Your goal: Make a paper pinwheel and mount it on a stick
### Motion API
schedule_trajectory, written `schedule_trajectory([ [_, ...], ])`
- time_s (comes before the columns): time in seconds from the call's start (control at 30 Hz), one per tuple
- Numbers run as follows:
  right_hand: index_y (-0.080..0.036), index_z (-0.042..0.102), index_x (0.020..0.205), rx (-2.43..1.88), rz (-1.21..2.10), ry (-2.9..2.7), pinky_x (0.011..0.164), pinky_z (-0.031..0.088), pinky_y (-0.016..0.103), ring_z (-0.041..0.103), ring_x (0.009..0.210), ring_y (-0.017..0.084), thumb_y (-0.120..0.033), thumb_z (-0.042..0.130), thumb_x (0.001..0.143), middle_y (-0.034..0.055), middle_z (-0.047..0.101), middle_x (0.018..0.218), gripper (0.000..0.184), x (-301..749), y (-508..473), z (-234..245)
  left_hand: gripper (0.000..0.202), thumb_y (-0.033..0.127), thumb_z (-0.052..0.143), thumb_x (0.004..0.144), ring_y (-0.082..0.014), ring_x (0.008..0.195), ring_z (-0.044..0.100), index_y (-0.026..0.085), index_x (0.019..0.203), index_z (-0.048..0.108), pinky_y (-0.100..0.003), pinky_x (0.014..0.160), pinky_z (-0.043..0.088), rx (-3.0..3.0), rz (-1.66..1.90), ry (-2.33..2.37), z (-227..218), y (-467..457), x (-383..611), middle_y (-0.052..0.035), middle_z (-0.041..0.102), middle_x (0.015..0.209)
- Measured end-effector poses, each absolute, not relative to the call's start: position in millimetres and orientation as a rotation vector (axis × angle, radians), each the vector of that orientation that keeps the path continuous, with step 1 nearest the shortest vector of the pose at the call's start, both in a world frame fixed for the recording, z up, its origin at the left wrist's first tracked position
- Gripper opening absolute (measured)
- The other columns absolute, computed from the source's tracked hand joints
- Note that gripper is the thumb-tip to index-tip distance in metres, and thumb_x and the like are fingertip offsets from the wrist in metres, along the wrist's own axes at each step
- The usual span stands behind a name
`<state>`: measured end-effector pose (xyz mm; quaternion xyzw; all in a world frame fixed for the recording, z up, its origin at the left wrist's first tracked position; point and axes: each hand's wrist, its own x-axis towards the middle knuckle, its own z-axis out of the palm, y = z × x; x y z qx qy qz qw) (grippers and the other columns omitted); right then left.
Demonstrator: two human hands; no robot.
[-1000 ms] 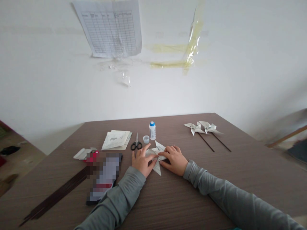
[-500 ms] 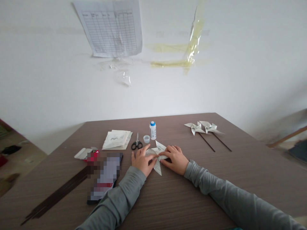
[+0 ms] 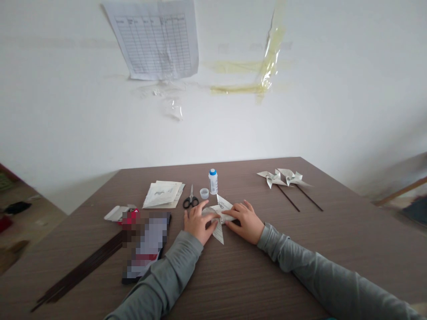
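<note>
Compared with half a second ago, little has changed. The right hand (image 3: pixel 246 221) has spread its fingers slightly, and its forefinger now reaches further toward 9 o'clock, onto the middle of the folded paper (image 3: pixel 223 203). The left hand (image 3: pixel 197 224) stays where it was. Its grip is apart, with the palm down and the thumb pressing the paper's near edge. The right grip is also apart, with flat fingers bearing down and nothing clamped. The folded paper lies flat on the surface (image 3: pixel 300 249) between and beneath both hands. One white point juts out at 12 o'clock and another at 6 o'clock. It has not shifted.

Taking the paper as centre, a glue bottle (image 3: pixel 212 182) with a blue top stands upright at 12 o'clock, and its loose cap (image 3: pixel 204 193) lies just beside it. Black-handled scissors (image 3: pixel 191 201) lie at 11 o'clock. A stack of sheets (image 3: pixel 163 194) sits at 10 o'clock, well apart. Two finished pinwheels (image 3: pixel 282 178) on dark stems lie at 2 o'clock, touching each other. A bundle of dark sticks (image 3: pixel 80 271) runs off at 8 o'clock, next to a blurred flat object (image 3: pixel 147 244).

The surface is brown wood grain and stands against a white wall. A printed table sheet (image 3: pixel 155 40) hangs on the wall at 11 o'clock. Strips of yellowed tape (image 3: pixel 263 66) peel away at 1 o'clock.
</note>
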<state>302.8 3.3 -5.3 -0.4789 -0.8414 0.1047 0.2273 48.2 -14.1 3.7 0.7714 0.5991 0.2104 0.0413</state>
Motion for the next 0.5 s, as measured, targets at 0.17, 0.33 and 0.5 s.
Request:
schedule_trajectory([
  [0.17, -0.04, 0.093, 0.154, -1.242, 0.425, -2.2, 0.154, 0.044, 0.081, 0.091, 0.11, 0.028, -0.023, 0.073, 0.117, 0.0016, 0.094, 0.111, 0.045, 308.1, 8.9, -13.5, 0.031, 0.021, 0.088, 0.111, -0.0484, 0.17, 0.074, 0.043, 0.124, 0.107, -0.086, 0.145, 0.056, 2.347, 0.634, 1.801, 0.7, -4.9, 38.7, -0.0077, 0.078, 0.189],
  [0.33, -0.03, 0.092, 0.148, -1.243, 0.437, -2.146, 0.152, 0.05, 0.077, 0.095, 0.105, 0.027, -0.019, 0.073, 0.115, 0.0012, 0.096, 0.107, 0.04, 309.4, 9.0, -16.9, 0.029, 0.021, 0.092, 0.108, -0.0439, 0.164, 0.079, 0.04, 0.125, 0.106, -0.079, 0.143, 0.06, 2.35, 0.715, 1.802, -5.7, -1.3, 35.8, -0.0087, 0.082, 0.184],
  [0.5, -0.034, 0.09, 0.151, -1.281, 0.464, -2.141, 0.15, 0.055, 0.074, 0.096, 0.098, 0.028, -0.021, 0.074, 0.115, -0.001, 0.099, 0.106, 0.042, 311.7, 5.7, -11.2, 0.025, 0.03, 0.097, 0.105, -0.0469, 0.167, 0.077, 0.036, 0.129, 0.104, -0.08, 0.143, 0.059, 2.363, 0.721, 1.752, -6.6, -2.4, 32.2, -0.0147, 0.083, 0.18],
])
